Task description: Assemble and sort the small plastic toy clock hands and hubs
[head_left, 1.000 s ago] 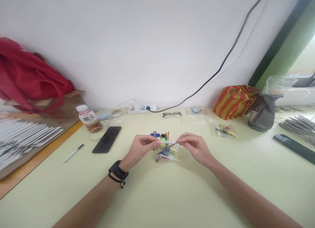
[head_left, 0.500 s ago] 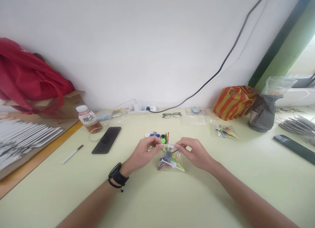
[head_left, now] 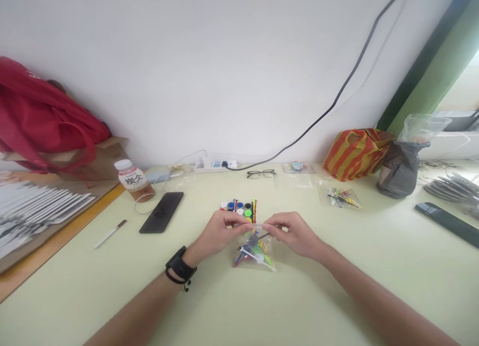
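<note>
Evidently, left hand (head_left: 224,232) and right hand (head_left: 294,231) are both clamped on the top edge of the clear bag (head_left: 256,249), right of the phone (head_left: 161,213) — a two-ended pinch, presumably to hold that edge taut. Coloured discs (head_left: 240,206) lie level with the phone, also rightward.

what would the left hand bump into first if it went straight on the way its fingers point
Probably the right hand: the left hand points towards it across a narrow gap, spanned by the top edge of the clear bag both hands pinch. Depth is hard to judge.
</note>
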Available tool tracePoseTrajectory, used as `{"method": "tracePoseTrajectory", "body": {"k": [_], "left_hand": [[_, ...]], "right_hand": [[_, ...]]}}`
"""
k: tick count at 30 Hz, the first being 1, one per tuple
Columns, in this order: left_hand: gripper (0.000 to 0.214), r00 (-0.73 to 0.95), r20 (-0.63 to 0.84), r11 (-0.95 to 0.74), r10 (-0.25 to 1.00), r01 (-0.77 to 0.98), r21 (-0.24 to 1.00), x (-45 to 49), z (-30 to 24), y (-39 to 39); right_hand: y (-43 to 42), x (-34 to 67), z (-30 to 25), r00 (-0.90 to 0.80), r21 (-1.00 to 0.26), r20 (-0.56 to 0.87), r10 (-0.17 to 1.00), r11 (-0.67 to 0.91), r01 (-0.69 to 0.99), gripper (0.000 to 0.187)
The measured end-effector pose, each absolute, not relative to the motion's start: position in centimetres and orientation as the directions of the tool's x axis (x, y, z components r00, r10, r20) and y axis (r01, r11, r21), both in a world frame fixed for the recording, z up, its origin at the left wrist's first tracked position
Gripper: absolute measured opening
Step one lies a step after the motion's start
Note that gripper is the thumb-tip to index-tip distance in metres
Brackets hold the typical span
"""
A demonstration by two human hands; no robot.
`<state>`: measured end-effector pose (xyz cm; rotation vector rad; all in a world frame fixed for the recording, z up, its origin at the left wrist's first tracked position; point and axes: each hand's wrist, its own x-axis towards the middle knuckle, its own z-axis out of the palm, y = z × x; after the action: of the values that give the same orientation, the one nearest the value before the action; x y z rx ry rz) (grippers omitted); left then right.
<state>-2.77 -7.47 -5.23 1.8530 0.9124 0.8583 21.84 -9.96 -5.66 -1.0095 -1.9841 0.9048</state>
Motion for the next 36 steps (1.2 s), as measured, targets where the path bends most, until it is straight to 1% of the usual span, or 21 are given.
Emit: {"method": "tracePoseTrajectory", "body": {"k": [2, 5, 7, 12, 17, 20, 22, 24, 26, 28, 30, 31, 33, 34, 36], "left_hand": [[0.019, 0.494, 0.181, -0.341, 0.85, 0.254, 0.905, -2.9, -5.2, -7.5], [0.02, 0.5, 0.179, -0.333, 0.847, 0.237, 0.913, -2.7, -5.3, -7.8], [0.021, 0.512, 0.175, -0.33, 0.841, 0.23, 0.915, -2.5, -5.3, -8.1], [0.021, 0.539, 0.143, -0.354, 0.83, 0.312, 0.882, -2.8, -4.3, -8.0], [0.024, 0.549, 0.114, -0.354, 0.828, 0.353, 0.866, -3.9, -3.0, -7.6], [0.025, 0.553, 0.116, -0.361, 0.825, 0.358, 0.861, -4.0, -2.7, -7.6], [0.024, 0.539, 0.135, -0.368, 0.831, 0.352, 0.861, -3.8, -2.7, -7.8], [0.024, 0.496, 0.163, -0.372, 0.853, 0.357, 0.857, -3.6, -2.8, -7.8], [0.025, 0.437, 0.192, -0.372, 0.879, 0.377, 0.848, -3.5, -3.0, -7.8], [0.026, 0.396, 0.21, -0.371, 0.894, 0.392, 0.842, -3.5, -3.2, -7.7], [0.026, 0.381, 0.221, -0.375, 0.898, 0.397, 0.838, -3.6, -3.4, -7.7], [0.025, 0.382, 0.226, -0.379, 0.896, 0.397, 0.836, -3.5, -3.5, -7.8], [0.025, 0.393, 0.229, -0.389, 0.89, 0.396, 0.832, -3.4, -3.7, -7.9], [0.025, 0.402, 0.228, -0.393, 0.887, 0.397, 0.83, -3.3, -3.8, -7.9], [0.025, 0.419, 0.224, -0.4, 0.88, 0.399, 0.825, -3.1, -4.0, -8.1]], "right_hand": [[-10.1, 21.9, -5.5, -0.453, -0.811, 0.278, 0.847, 0.46, 0.362, 0.036], [-10.4, 21.5, -5.3, -0.411, -0.791, 0.338, 0.847, 0.492, 0.364, 0.024], [-10.5, 21.2, -5.3, -0.394, -0.793, 0.358, 0.846, 0.499, 0.35, 0.021], [-10.3, 21.7, -5.2, -0.47, -0.824, 0.279, 0.837, 0.461, 0.331, 0.022], [-10.4, 23.0, -3.6, -0.503, -0.822, 0.227, 0.834, 0.441, 0.36, 0.022], [-10.8, 23.6, -2.5, -0.524, -0.794, 0.21, 0.825, 0.457, 0.401, 0.022], [-11.2, 24.2, -1.8, -0.514, -0.742, 0.232, 0.826, 0.492, 0.455, 0.022], [-11.5, 25.2, -1.3, -0.476, -0.647, 0.292, 0.829, 0.538, 0.54, 0.024], [-11.8, 26.5, -1.1, -0.44, -0.492, 0.378, 0.815, 0.579, 0.65, 0.028], [-12.0, 28.1, -1.4, -0.43, -0.264, 0.472, 0.769, 0.589, 0.763, 0.033], [-12.1, 29.7, -2.4, -0.429, -0.006, 0.55, 0.716, 0.517, 0.856, 0.036], [-12.1, 30.4, -3.1, -0.438, 0.096, 0.562, 0.702, 0.47, 0.877, 0.037], [-12.1, 31.4, -4.8, -0.472, 0.228, 0.535, 0.701, 0.418, 0.879, 0.035], [-12.0, 31.7, -5.8, -0.49, 0.267, 0.51, 0.707, 0.411, 0.872, 0.034], [-11.8, 32.2, -7.7, -0.515, 0.301, 0.444, 0.733, 0.419, 0.856, 0.033]]}}
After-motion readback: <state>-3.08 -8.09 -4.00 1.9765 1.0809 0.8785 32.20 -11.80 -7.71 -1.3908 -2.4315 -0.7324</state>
